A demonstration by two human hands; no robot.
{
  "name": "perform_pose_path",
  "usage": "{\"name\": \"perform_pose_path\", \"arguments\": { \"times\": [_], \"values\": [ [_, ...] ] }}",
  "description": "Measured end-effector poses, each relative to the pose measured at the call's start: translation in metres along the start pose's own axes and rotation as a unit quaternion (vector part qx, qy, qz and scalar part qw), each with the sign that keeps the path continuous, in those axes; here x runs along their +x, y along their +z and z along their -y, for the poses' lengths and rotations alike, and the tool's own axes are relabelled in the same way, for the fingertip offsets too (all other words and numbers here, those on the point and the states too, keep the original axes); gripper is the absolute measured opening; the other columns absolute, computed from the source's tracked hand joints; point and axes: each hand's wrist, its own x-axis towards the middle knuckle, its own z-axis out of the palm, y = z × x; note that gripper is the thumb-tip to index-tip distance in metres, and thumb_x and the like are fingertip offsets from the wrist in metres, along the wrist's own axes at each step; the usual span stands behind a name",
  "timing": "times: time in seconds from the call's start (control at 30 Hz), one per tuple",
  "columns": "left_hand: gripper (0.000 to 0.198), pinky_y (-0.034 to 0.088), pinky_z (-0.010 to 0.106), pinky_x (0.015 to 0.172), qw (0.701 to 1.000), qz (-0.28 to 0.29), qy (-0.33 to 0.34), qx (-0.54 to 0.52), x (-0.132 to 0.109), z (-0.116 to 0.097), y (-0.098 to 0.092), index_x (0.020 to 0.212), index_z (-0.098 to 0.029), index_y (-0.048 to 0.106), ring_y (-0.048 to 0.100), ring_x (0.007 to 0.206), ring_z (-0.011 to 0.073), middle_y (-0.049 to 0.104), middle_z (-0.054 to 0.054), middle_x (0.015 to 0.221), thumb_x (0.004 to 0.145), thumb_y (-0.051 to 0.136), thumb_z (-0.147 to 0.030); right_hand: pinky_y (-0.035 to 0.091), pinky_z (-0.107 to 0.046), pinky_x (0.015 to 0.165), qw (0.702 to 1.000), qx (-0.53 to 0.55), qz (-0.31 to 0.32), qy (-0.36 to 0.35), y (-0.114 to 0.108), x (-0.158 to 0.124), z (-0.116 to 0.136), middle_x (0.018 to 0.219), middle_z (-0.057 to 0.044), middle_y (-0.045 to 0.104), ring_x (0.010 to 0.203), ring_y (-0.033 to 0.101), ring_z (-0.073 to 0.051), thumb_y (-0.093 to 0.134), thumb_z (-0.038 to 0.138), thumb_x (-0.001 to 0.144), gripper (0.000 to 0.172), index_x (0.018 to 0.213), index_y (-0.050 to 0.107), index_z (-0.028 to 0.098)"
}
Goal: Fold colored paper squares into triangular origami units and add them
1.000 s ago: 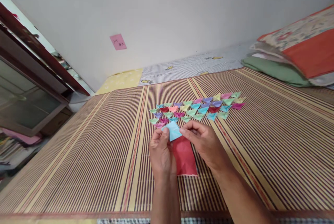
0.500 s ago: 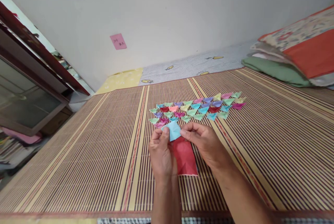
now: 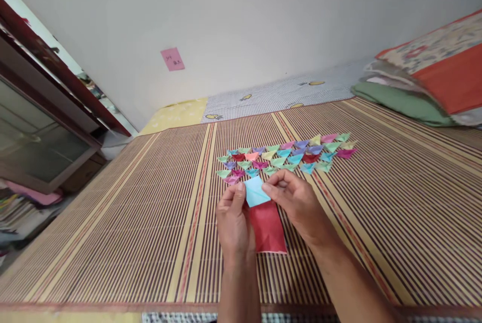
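Note:
Between my two hands is a small light-blue piece of folded paper, roughly square, with a crease across it. My left hand pinches its left edge between thumb and fingers. On the right edge, my right hand grips it the same way, fingers curled. Just below the blue paper, a red sheet of paper lies on the striped mat, partly covered by the blue one and my left hand. Beyond my hands, several small folded paper boats in many colours stand in close rows.
The striped bamboo mat spreads under everything. Folded bedding and an orange patterned cushion are piled at the far right. Behind the mat rises a white wall with a pink note. A glass-fronted cabinet stands at left.
The blue paper has turned to show a flatter, more square face with a crease, and has shifted slightly right. Both hands still hold it; the red sheet and boats stay put.

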Motion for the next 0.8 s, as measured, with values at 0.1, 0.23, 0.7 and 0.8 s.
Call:
{"name": "perform_pose_path", "arguments": {
  "times": [0.1,0.23,0.7,0.8],
  "values": [
    [0.029,0.053,0.026,0.068,1.000,0.005,0.006,0.020,-0.0008,0.0017,0.0003,0.074,-0.017,0.074,0.066,0.064,0.0140,0.072,0.000,0.069,0.064,0.094,-0.036,0.049,-0.028,0.068,0.997,0.054,0.028,0.042,0.0002,0.0017,-0.0032,0.075,0.001,0.062,0.070,0.058,-0.016,0.080,0.046,0.079,0.029,0.080,0.065,0.021],
    [0.030,0.053,0.027,0.067,1.000,-0.003,-0.010,-0.007,-0.0015,0.0039,0.0019,0.074,-0.016,0.074,0.065,0.062,0.0138,0.071,0.000,0.068,0.062,0.094,-0.034,0.043,-0.026,0.062,0.995,0.079,0.039,0.054,0.0008,0.0011,-0.0062,0.067,0.004,0.055,0.063,0.051,-0.013,0.085,0.043,0.074,0.032,0.070,0.062,0.021],
    [0.036,0.047,0.022,0.055,0.997,-0.028,0.059,0.047,0.0003,0.0042,-0.0035,0.072,-0.017,0.070,0.056,0.054,0.0101,0.064,-0.003,0.063,0.071,0.090,-0.047,0.041,-0.025,0.061,0.991,0.038,0.116,0.062,-0.0053,0.0021,-0.0096,0.067,0.004,0.057,0.064,0.051,-0.012,0.088,0.032,0.070,0.029,0.071,0.062,0.020],
    [0.032,0.047,0.022,0.057,0.987,-0.026,0.097,0.127,-0.0009,0.0025,-0.0049,0.075,-0.016,0.074,0.058,0.059,0.0109,0.066,-0.002,0.066,0.076,0.086,-0.045,0.044,-0.025,0.064,0.990,0.046,0.120,0.062,-0.0075,0.0020,-0.0103,0.071,0.004,0.059,0.068,0.054,-0.013,0.088,0.030,0.071,0.027,0.077,0.064,0.020]
  ]
}}
